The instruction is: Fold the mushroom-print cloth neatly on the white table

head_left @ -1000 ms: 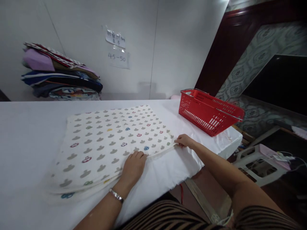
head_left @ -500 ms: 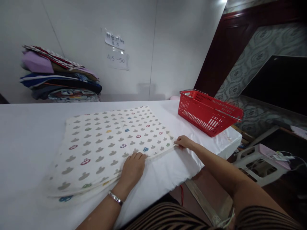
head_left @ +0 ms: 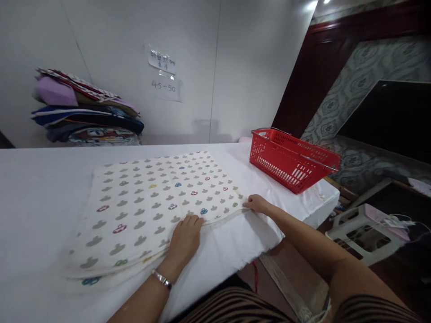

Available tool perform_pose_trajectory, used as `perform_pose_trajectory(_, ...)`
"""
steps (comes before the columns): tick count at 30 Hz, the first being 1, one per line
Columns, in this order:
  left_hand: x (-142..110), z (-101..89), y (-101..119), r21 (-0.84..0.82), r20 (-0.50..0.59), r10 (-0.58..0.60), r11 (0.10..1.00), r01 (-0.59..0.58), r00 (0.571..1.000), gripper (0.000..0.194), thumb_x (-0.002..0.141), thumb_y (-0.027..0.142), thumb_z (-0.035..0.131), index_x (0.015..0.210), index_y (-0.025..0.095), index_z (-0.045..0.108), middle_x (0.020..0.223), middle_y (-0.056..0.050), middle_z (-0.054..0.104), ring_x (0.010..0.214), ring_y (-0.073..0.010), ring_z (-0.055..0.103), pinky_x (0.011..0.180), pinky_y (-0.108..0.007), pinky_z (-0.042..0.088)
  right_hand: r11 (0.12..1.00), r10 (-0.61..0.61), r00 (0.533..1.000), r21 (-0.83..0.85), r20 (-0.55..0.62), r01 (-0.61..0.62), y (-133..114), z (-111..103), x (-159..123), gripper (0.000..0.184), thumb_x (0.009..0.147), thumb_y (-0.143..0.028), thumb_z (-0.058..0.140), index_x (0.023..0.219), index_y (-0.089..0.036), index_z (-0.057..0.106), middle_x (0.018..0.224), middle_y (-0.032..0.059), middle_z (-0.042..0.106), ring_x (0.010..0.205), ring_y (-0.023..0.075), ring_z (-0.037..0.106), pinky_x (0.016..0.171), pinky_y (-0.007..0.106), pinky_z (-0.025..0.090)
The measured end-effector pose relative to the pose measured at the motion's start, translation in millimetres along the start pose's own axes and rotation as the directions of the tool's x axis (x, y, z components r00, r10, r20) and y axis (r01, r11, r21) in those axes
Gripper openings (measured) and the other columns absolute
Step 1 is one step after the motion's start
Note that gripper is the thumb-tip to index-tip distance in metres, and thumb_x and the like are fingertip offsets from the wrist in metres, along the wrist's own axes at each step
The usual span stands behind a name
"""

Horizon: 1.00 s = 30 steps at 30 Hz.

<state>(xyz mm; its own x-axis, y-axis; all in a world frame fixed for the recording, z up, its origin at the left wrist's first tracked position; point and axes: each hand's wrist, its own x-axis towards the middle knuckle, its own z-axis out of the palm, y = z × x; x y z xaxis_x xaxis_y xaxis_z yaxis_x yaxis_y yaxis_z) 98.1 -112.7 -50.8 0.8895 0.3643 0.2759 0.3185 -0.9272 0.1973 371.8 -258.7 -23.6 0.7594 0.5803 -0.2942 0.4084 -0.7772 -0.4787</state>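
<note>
A white cloth [head_left: 161, 193] printed with grey, red, blue, green and yellow mushroom shapes lies spread and folded in layers on the table. My left hand [head_left: 186, 233] rests on its near edge, palm down, with the fingers stretched over the fabric; a silver bracelet circles that wrist. At the near right corner of the cloth, my right hand [head_left: 256, 204] is closed in a pinch on the edge. The layers show along the near left side, where the lower one sticks out slightly beyond the upper.
A red plastic basket [head_left: 292, 161] with metal handles stands at the table's right end. Folded fabrics [head_left: 87, 107] are stacked at the back left. Paper signs [head_left: 164, 85] hang on the wall. Beyond the white-covered table [head_left: 222, 251], a plastic stool [head_left: 373, 229] stands at the right.
The view has tilted up slightly. Both hands stay at nearly the same places on the cloth, which lies as before.
</note>
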Motion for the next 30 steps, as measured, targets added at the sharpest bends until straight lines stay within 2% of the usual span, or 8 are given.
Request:
perform_pose_trajectory(3, -1.3, -0.8, 0.7, -0.015, -0.011, -0.022, 1.000, 0.022, 1.000, 0.035, 0.079, 0.001, 0.038, 0.099, 0.019, 0.060, 0.100, -0.006, 0.058, 0.098, -0.0206, 0.050, 0.081, -0.034, 0.039, 0.999, -0.002, 1.000, 0.040, -0.006, 0.002, -5.7, 1.8, -5.3, 0.022, 0.068, -0.026, 0.068, 0.058, -0.017, 0.051, 0.045, -0.0033, 0.049, 0.054, 0.0116, 0.052, 0.050, 0.020, 0.032)
perform_pose_trajectory(8, -5.6, -6.0, 3.5, 0.005, 0.037, -0.131, 0.991, 0.131, 0.991, 0.026, 0.081, 0.005, 0.040, 0.091, 0.019, 0.060, 0.097, -0.006, 0.059, 0.094, -0.0206, 0.051, 0.082, -0.035, 0.039, 0.978, -0.063, 0.993, 0.206, 0.101, 0.041, -3.9, 10.5, -17.1, 0.016, 0.079, -0.032, 0.052, 0.071, -0.019, 0.046, 0.049, -0.0021, 0.054, 0.045, 0.0110, 0.052, 0.042, 0.019, 0.034)
perform_pose_trajectory(11, -7.4, -5.4, 2.2, 0.011, 0.063, -0.166, 0.986, 0.166, 0.984, 0.023, 0.082, 0.007, 0.041, 0.088, 0.019, 0.059, 0.097, -0.005, 0.059, 0.093, -0.0208, 0.051, 0.082, -0.036, 0.040, 0.877, -0.060, 0.982, 0.480, 0.178, -0.033, 6.7, 16.1, -14.1, 0.024, 0.074, -0.042, 0.057, 0.077, -0.021, 0.045, 0.046, -0.0046, 0.050, 0.040, 0.0094, 0.045, 0.038, 0.018, 0.029)
perform_pose_trajectory(16, -11.4, 1.1, 1.2, 0.026, 0.020, -0.185, 0.982, 0.185, 0.983, 0.023, 0.083, 0.006, 0.039, 0.086, 0.019, 0.058, 0.098, -0.005, 0.058, 0.093, -0.0204, 0.050, 0.082, -0.036, 0.040, 0.792, -0.089, 0.984, 0.609, 0.153, -0.023, 25.3, 14.3, -8.1, 0.034, 0.066, -0.051, 0.058, 0.078, -0.023, 0.046, 0.042, -0.0085, 0.039, 0.034, 0.0075, 0.032, 0.034, 0.019, 0.018)
perform_pose_trajectory(19, -13.9, 1.0, 5.3, 0.046, 0.029, -0.144, 0.989, 0.142, 0.989, 0.022, 0.082, 0.004, 0.041, 0.087, 0.018, 0.056, 0.096, -0.005, 0.058, 0.092, -0.0198, 0.050, 0.079, -0.035, 0.040, 0.836, -0.082, 0.992, 0.548, 0.097, 0.016, 38.2, 11.2, -6.7, 0.035, 0.060, -0.051, 0.058, 0.077, -0.023, 0.047, 0.043, -0.0076, 0.039, 0.035, 0.0093, 0.035, 0.035, 0.021, 0.020)
perform_pose_trajectory(22, -15.9, -4.4, 8.1, 0.066, 0.046, -0.091, 0.994, 0.088, 0.995, 0.017, 0.082, 0.006, 0.043, 0.087, 0.018, 0.054, 0.099, -0.006, 0.056, 0.092, -0.0194, 0.048, 0.079, -0.035, 0.039, 0.905, -0.118, 0.993, 0.412, 0.012, 0.102, 52.5, 12.5, 1.7, 0.035, 0.055, -0.052, 0.057, 0.074, -0.024, 0.048, 0.051, -0.0026, 0.051, 0.041, 0.0140, 0.046, 0.039, 0.026, 0.032)
perform_pose_trajectory(27, -26.0, -18.2, 1.7, 0.140, 0.049, -0.153, 0.980, 0.144, 0.987, 0.016, 0.080, 0.005, 0.045, 0.085, 0.017, 0.053, 0.096, -0.005, 0.056, 0.090, -0.0197, 0.048, 0.074, -0.034, 0.038, 0.956, -0.202, 0.977, 0.204, -0.068, 0.212, 74.0, 17.3, 21.4, 0.035, 0.059, -0.059, 0.055, 0.076, -0.029, 0.051, 0.066, 0.0050, 0.064, 0.060, 0.0249, 0.062, 0.057, 0.036, 0.049)
perform_pose_trajectory(30, -36.7, -25.8, -4.4, 0.167, 0.044, -0.169, 0.973, 0.160, 0.985, 0.014, 0.080, 0.006, 0.046, 0.085, 0.017, 0.052, 0.097, -0.006, 0.056, 0.090, -0.0194, 0.047, 0.074, -0.034, 0.037, 0.966, -0.237, 0.966, 0.077, -0.101, 0.245, 90.9, 21.6, 32.0, 0.032, 0.061, -0.061, 0.054, 0.075, -0.033, 0.052, 0.072, 0.0068, 0.067, 0.070, 0.0281, 0.066, 0.067, 0.040, 0.052)
